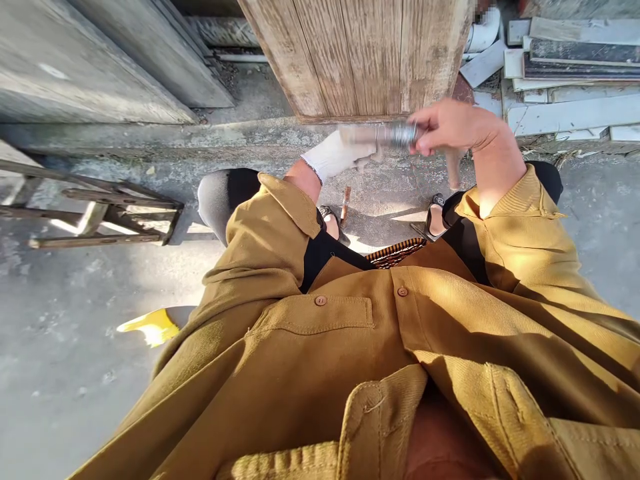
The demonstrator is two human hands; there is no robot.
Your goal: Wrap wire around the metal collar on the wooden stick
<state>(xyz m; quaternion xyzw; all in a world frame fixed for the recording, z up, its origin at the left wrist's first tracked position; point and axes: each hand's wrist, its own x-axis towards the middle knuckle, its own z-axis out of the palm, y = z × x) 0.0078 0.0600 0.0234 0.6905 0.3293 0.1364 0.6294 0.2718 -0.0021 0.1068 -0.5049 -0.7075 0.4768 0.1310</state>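
My left hand [343, 157], in a white knitted glove, is closed round one end of a brown rod [373, 135] held level above the ground. Toward the rod's right end sits a tight coil of silvery wire [401, 135], blurred by motion. My bare right hand [447, 125] has its thumb and fingers pinched at the right edge of that coil. Which strand lies between the fingertips is too blurred to make out. Just beyond both hands is the lower edge of a weathered plank panel [360, 60].
Between my feet lies a short rusty-brown stick [345, 205]; a wooden handle [453, 168] stands below my right wrist. A wooden frame [107, 210] is at left, with a yellow-handled tool [150, 327] nearer me. White boards [575, 117] are stacked at right. A concrete ledge [240, 141] runs across.
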